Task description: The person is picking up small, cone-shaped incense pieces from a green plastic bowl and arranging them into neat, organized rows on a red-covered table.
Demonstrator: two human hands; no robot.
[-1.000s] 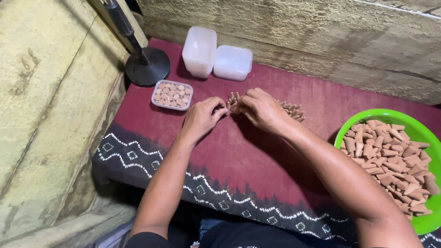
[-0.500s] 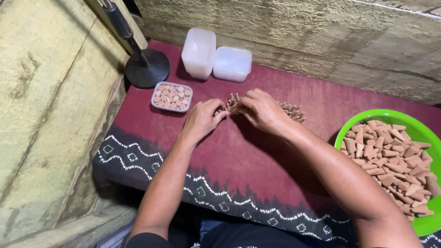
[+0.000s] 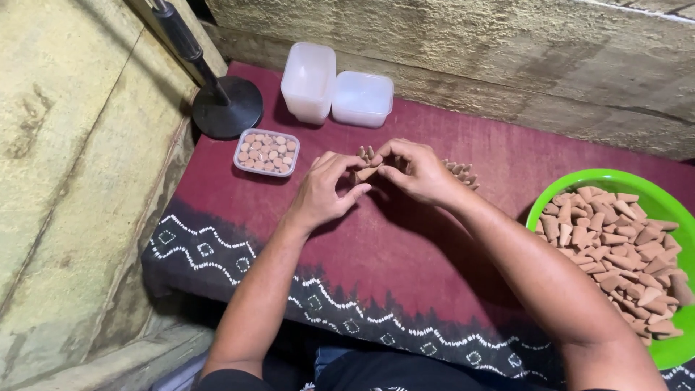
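While both hands meet mid-frame, cones get gathered for boxing.
Left hand (image 3: 326, 192) and right hand (image 3: 416, 172) pinch brown cones (image 3: 368, 165) on maroon cloth (image 3: 405, 253); green bowl (image 3: 670, 347) lower right, filled clear tub (image 3: 266, 152) upper left. Next move probably needs a steady carry to that tub.

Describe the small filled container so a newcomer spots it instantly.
Start at the black round stand base at the maroon cloth's far left corner. Just in front sits a small clear plastic tub, packed with brown cones standing upright. Unlike the two white tubs behind, it is full and shallow.
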